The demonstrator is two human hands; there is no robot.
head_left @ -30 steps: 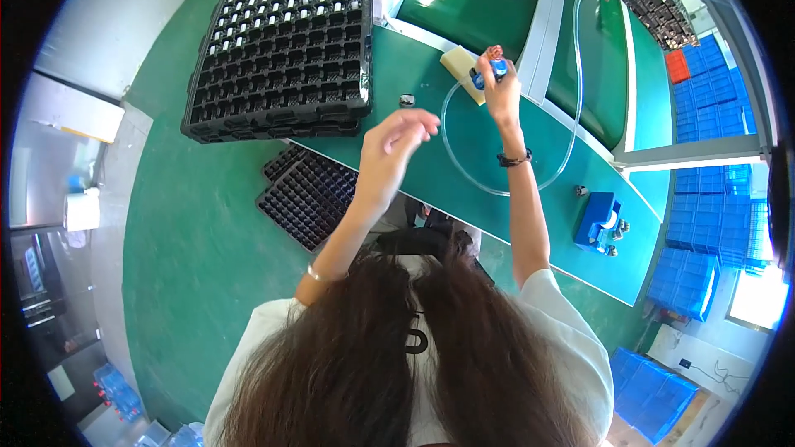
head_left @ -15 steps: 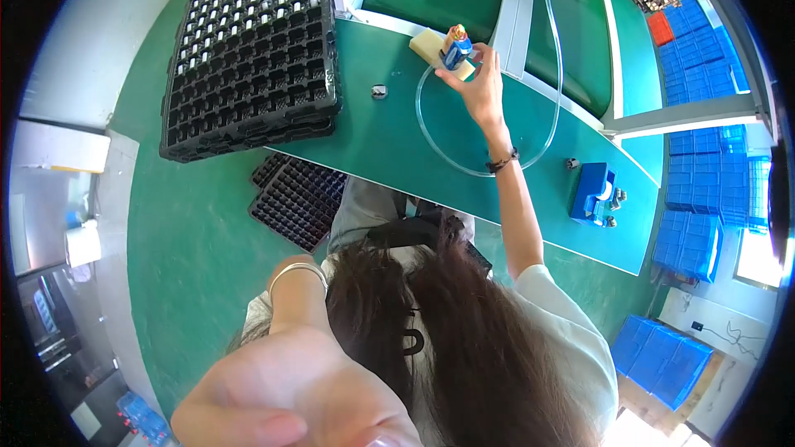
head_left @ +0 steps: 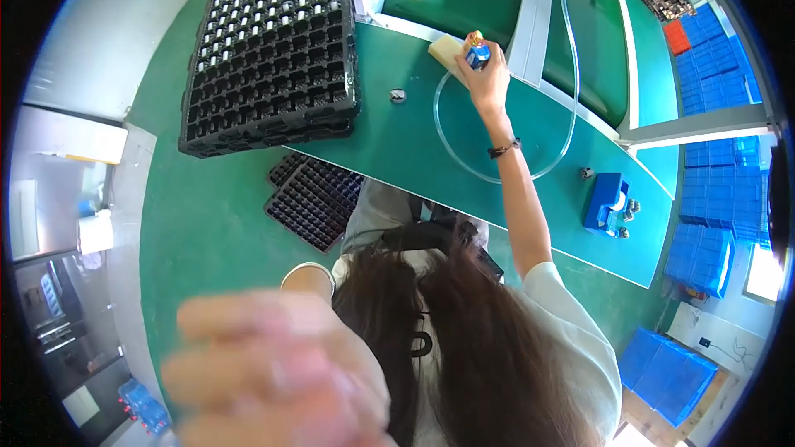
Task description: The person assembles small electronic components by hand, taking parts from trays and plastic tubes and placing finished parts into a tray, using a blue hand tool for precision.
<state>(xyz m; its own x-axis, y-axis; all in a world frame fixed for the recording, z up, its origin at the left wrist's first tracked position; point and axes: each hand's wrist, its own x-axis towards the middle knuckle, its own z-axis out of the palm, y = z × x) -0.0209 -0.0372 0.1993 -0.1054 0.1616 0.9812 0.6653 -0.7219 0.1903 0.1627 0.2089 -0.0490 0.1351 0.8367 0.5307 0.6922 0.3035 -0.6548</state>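
Observation:
My right hand reaches over the green table and is closed around a small blue device with a brass-coloured tip. Its lower part is hidden by my fingers. A pale yellow block lies right beside it, and a clear hose loops from there over the table. Close to the camera, my left hand is raised off the table, its fingers bent and smeared by motion; whether it holds anything cannot be seen. One small metal part lies left of my right hand.
Stacked black trays stand at the table's left, the top one partly filled with small metal parts. More black trays lie below. A blue bin with several parts beside it sits at the right. Beyond the frame post runs a green belt.
My right hand has gone from spread fingers beside the blue device to closing around it. My left hand has turned and its fingers now show in front of the palm, blurred. The whole view has shifted slightly.

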